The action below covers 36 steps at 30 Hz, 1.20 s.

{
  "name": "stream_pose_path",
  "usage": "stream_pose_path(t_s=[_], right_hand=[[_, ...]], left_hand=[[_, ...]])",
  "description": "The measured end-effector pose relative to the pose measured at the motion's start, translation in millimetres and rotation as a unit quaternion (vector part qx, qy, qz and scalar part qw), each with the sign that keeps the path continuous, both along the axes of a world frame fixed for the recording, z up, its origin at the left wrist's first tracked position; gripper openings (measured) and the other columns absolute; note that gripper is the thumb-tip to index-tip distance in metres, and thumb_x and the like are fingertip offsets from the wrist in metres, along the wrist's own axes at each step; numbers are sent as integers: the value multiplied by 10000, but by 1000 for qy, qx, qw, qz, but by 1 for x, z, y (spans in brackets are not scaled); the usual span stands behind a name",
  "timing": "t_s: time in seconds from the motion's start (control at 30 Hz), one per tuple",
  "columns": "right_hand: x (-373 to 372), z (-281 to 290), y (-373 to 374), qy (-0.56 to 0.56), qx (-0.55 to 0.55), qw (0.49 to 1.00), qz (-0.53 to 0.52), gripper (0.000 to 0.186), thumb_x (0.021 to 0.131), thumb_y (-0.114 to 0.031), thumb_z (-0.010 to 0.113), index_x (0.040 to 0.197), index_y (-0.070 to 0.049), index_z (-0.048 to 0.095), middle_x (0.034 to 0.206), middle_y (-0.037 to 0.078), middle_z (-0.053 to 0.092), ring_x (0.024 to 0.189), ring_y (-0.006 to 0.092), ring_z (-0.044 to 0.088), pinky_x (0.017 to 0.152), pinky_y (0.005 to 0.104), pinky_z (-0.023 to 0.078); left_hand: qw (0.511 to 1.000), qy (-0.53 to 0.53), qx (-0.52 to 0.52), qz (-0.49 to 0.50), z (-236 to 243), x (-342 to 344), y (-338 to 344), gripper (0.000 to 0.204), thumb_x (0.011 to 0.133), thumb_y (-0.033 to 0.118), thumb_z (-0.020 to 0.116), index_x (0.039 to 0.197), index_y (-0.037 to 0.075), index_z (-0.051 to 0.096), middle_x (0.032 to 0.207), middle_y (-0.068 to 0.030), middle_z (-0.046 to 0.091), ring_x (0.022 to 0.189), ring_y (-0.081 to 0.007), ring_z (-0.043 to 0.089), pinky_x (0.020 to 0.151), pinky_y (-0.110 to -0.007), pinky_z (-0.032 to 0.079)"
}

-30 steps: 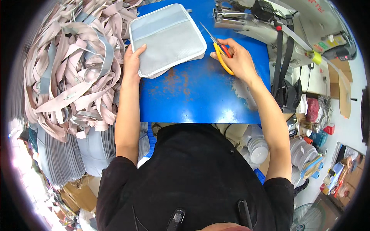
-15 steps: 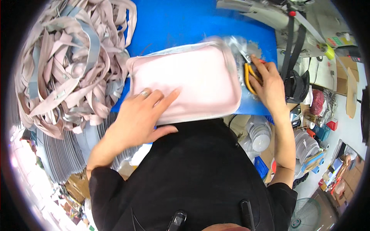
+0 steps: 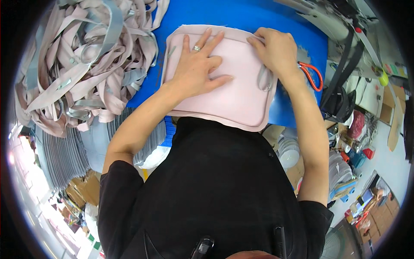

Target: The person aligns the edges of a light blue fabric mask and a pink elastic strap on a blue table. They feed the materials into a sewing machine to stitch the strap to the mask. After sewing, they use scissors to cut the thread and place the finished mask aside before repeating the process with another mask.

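A pale pink, roughly rectangular fabric panel with a raised seam around its border lies on the blue work surface in front of me. My left hand rests on its upper left part, open, fingers spread, a ring on one finger. At the far right corner, my right hand has its fingers bent and closed on the panel's edge. A small grey loop lies on the panel below that hand. Red-handled scissors lie just right of my right wrist, their blades mostly hidden.
A big heap of pink and grey strips covers the left side. Below it are stacked grey sheets. A sewing machine and black straps stand at the right edge of the blue table.
My right hand has left the yellow-handled cutters and taken the panel's far right corner. My left hand has moved up and spread out. The panel looks shifted and differently turned; the yellow handles no longer show.
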State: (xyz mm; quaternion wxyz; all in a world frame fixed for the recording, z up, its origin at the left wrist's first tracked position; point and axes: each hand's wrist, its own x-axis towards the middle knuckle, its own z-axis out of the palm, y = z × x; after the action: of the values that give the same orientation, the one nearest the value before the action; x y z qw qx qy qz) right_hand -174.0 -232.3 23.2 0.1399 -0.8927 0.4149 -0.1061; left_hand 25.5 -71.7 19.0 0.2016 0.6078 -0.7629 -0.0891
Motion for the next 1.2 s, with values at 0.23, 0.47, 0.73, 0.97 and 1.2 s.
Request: stream_pose_path(t_s=[0.23, 0.47, 0.73, 0.97, 1.2], right_hand=[[-49, 10, -4, -209, -62, 976, -2, 386, 862, -342, 785, 1149, -88, 742, 1010, 124, 718, 985, 331, 690, 879, 404, 528], [-110, -17, 17, -128, -95, 981, -108, 321, 871, -240, 794, 1138, -71, 741, 1142, 135, 675, 1044, 320, 637, 894, 396, 522], [-44, -6, 21, -270, 94, 955, -80, 282, 995, -169, 608, 1207, -6, 699, 880, 180, 754, 792, 294, 745, 746, 376, 573], [-22, 14, 5, -276, 502, 810, -131, 296, 1036, -187, 553, 1280, -68, 669, 741, -81, 531, 605, 36, 428, 490, 219, 351], [-40, 12, 12, -90, 67, 993, -29, 363, 927, -140, 649, 1281, -61, 675, 1002, 123, 720, 869, 237, 680, 802, 359, 536]], left_hand=[[999, -28, 9, 43, -2, 12, 1, 477, 763, 433, 837, 612, 76, 561, 1657, -158, 359, 1552, -421, 255, 1137, -789, 176], [998, -35, -1, 50, -4, 18, 6, 518, 772, 393, 846, 589, 79, 477, 1654, -155, 374, 1555, -422, 255, 1143, -786, 163], [996, -52, -43, 55, -9, 17, 10, 510, 772, 471, 835, 600, 73, 568, 1593, -153, 460, 1535, -411, 298, 1127, -793, 212], [997, -19, -67, 42, -10, 21, 18, 522, 774, 440, 845, 597, 81, 510, 1617, -122, 441, 1525, -417, 324, 1130, -795, 187], [997, -21, -60, 45, 15, 13, 57, 304, 877, 371, 765, 917, 75, 707, 1465, -130, 570, 1280, -361, 568, 1106, -545, 409]])
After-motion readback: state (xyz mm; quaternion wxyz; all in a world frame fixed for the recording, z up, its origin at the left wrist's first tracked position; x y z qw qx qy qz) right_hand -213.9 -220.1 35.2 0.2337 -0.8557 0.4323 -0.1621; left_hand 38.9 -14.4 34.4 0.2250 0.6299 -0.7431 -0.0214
